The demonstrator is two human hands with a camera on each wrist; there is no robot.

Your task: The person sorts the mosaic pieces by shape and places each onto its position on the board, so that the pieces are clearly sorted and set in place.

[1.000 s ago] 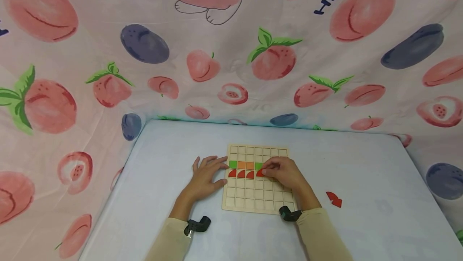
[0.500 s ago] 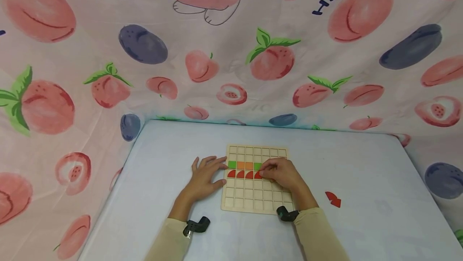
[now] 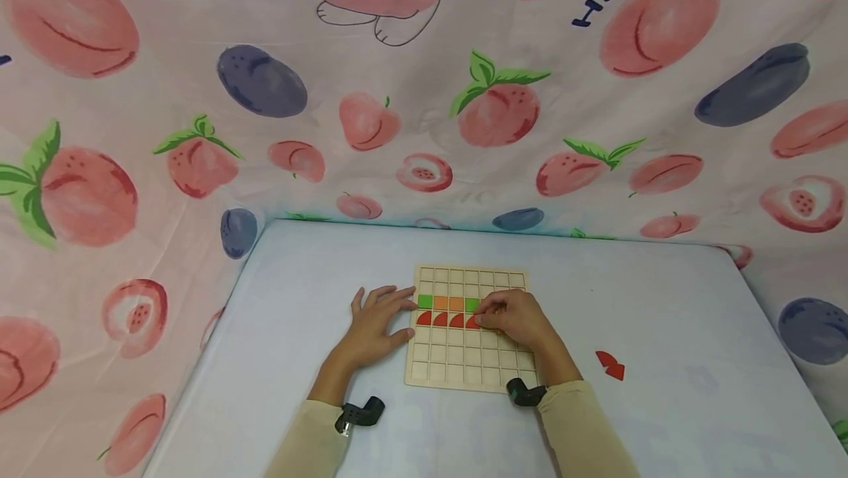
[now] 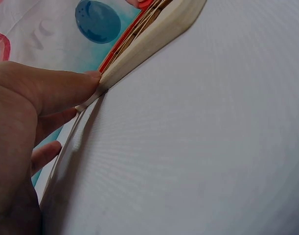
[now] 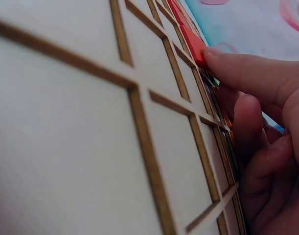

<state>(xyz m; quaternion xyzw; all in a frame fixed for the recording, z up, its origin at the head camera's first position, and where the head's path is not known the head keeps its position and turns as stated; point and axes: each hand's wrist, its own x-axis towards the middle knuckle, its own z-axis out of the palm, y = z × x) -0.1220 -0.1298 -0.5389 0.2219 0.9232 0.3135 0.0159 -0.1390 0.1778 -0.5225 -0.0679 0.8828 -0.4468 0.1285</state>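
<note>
A square wooden grid board (image 3: 457, 354) lies on the table in the head view. Across it run a row of green and orange square tiles (image 3: 440, 303) and, just below, a row of red quarter-circle pieces (image 3: 440, 320). My right hand (image 3: 517, 316) pinches the rightmost red quarter-circle piece (image 5: 191, 41) at its cell, thumb on its edge and the other fingers bent. Spread along the board's left edge is my left hand (image 3: 374, 323); its thumb (image 4: 73, 88) touches the wooden rim (image 4: 149, 46) in the left wrist view.
Two loose red pieces (image 3: 611, 365) lie on the white tabletop (image 3: 689, 331), right of the right forearm. Fruit-printed cloth (image 3: 371, 176) hangs behind and beside the table. Both wrists carry small black cameras (image 3: 361, 413).
The right hand has shifted slightly left and down, bringing the red quarter-circle piece into line with the others in its row. The left hand stays at the board's edge.
</note>
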